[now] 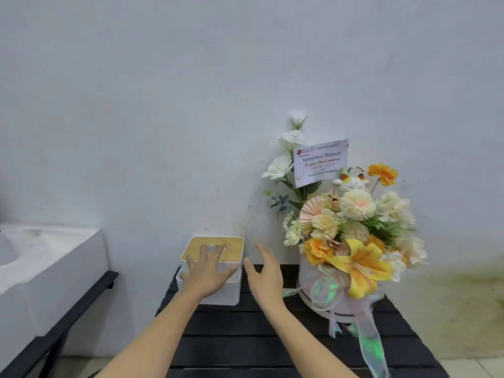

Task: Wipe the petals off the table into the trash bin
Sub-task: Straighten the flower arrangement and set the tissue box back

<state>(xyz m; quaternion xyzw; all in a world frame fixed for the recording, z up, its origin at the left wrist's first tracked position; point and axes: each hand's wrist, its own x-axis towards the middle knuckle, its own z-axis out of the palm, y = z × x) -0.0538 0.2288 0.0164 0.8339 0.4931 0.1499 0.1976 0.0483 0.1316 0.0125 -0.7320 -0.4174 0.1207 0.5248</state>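
Note:
A white tissue box [221, 291] with a tan wooden lid stands at the back left of the black slatted table [245, 339]. My left hand [206, 272] lies spread on top of the box, its fingertips at the lid's slot where a bit of tissue shows. My right hand [266, 270] hovers just right of the box, open with fingers together, touching nothing. No loose petals and no trash bin are visible in the head view.
A flower arrangement [351, 241] in a white round box with ribbons and a card fills the table's back right. White foam packing [46, 268] rests on a second black table at the left. A white wall rises right behind.

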